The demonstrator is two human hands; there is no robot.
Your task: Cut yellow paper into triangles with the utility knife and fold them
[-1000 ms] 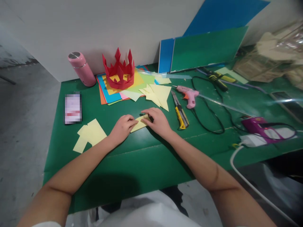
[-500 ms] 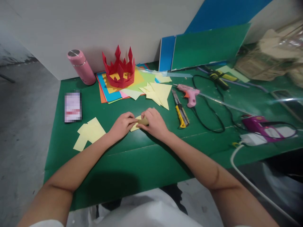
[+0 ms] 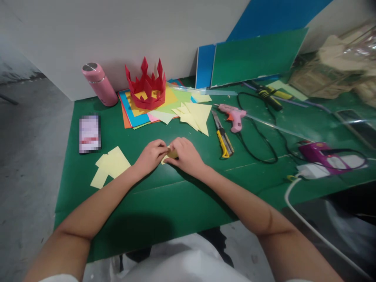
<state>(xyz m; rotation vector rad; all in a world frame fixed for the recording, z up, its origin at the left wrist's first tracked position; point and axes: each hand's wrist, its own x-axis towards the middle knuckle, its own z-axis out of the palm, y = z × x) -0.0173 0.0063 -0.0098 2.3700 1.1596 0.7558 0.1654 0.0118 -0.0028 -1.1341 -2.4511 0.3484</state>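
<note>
A small piece of pale yellow paper [image 3: 172, 154] lies on the green table, mostly covered by my fingers. My left hand [image 3: 152, 154] is closed on its left edge, the fingertips pinching it. From the right, my right hand [image 3: 185, 154] holds the paper too, its thumb low and its fingers curled over the top. More yellow paper pieces [image 3: 114, 162] rest beside my left forearm. Beyond my hands is a pile of pointed, folded yellow paper [image 3: 199, 115]. A red paper crown [image 3: 149, 92] stands on a stack of coloured sheets [image 3: 138, 117].
A pink bottle [image 3: 101, 86] and a phone [image 3: 89, 133] are at the left. To the right lie a yellow box cutter [image 3: 223, 139], a pink glue gun [image 3: 234, 116] with its black cord, and a purple power strip [image 3: 320, 156]. Boards [image 3: 252, 58] lean at the back.
My right hand has shifted slightly left along the paper, toward my left hand, covering more of it. My left hand stays in nearly the same place.
</note>
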